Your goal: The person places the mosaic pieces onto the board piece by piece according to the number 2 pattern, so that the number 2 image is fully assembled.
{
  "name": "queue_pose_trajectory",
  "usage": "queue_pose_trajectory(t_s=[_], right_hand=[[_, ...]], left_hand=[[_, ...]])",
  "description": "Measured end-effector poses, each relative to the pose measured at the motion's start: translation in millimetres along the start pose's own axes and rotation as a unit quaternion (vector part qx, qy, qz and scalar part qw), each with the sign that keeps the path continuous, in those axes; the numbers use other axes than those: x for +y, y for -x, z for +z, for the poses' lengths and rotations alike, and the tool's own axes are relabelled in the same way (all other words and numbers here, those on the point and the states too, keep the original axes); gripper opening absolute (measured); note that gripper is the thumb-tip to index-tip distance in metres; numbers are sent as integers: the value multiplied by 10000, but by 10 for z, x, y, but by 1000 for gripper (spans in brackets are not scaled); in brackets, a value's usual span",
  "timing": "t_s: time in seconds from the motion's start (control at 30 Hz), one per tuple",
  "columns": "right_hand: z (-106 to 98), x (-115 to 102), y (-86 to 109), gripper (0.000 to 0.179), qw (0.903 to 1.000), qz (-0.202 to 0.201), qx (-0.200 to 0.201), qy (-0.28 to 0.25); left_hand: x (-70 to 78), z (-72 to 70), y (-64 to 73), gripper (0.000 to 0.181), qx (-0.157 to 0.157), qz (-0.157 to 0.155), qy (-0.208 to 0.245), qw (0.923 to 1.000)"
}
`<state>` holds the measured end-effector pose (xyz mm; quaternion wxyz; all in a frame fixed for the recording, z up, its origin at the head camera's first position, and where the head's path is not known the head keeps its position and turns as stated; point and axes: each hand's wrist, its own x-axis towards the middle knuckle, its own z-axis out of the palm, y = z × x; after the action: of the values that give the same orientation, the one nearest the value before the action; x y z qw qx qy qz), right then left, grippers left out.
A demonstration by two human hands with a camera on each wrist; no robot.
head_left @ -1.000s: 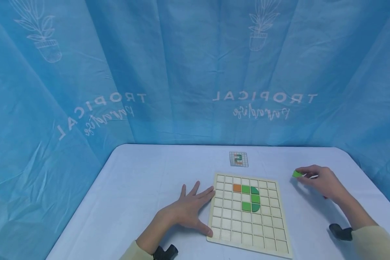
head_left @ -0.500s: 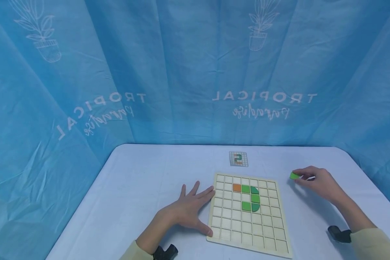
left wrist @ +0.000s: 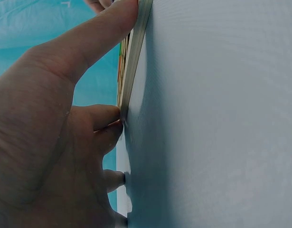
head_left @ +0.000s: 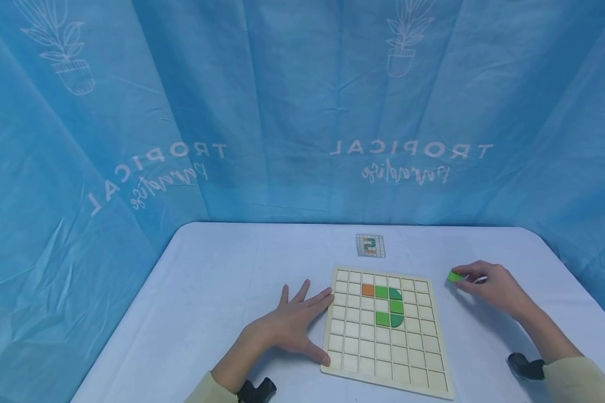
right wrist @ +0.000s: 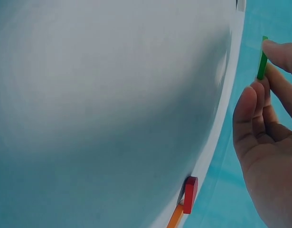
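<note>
A wooden grid board (head_left: 353,347) lies on the white table. Set in its cells are an orange square (head_left: 367,290), several green squares and two dark green rounded pieces; one rounded piece (head_left: 396,321) sits at the lower right of the group. My left hand (head_left: 294,327) is spread flat at the board's left edge, thumb and fingertips touching the rim. To the right of the board, my right hand (head_left: 494,285) pinches a green square tile (head_left: 454,277) between thumb and finger, raised above the table.
A small pattern card (head_left: 370,246) with a coloured figure lies behind the board. In the right wrist view, a red piece (right wrist: 190,194) and an orange piece (right wrist: 175,216) lie on the table. Blue curtain (head_left: 302,112) hangs behind the table.
My right hand has moved slightly left and toward me with the green tile, nearer the board. The left hand and the pieces on the board have stayed put.
</note>
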<state>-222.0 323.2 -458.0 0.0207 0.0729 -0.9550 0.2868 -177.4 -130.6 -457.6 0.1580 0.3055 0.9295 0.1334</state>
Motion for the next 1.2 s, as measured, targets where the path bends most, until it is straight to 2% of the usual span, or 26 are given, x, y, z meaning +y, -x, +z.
queue_pose_trajectory(t_s=[0.5, 0.9, 1.2], right_hand=[[62, -176, 20, 33, 9997, -248, -91, 11], [177, -436, 29, 29, 9991, -270, -326, 53], [223, -608, 51, 28, 9968, -623, -489, -50]], left_hand=[[11, -17, -13, 120, 9, 42, 26, 10000], [-1, -4, 0, 120, 9, 53, 17, 10000], [-2, -5, 4, 120, 11, 57, 60, 10000]])
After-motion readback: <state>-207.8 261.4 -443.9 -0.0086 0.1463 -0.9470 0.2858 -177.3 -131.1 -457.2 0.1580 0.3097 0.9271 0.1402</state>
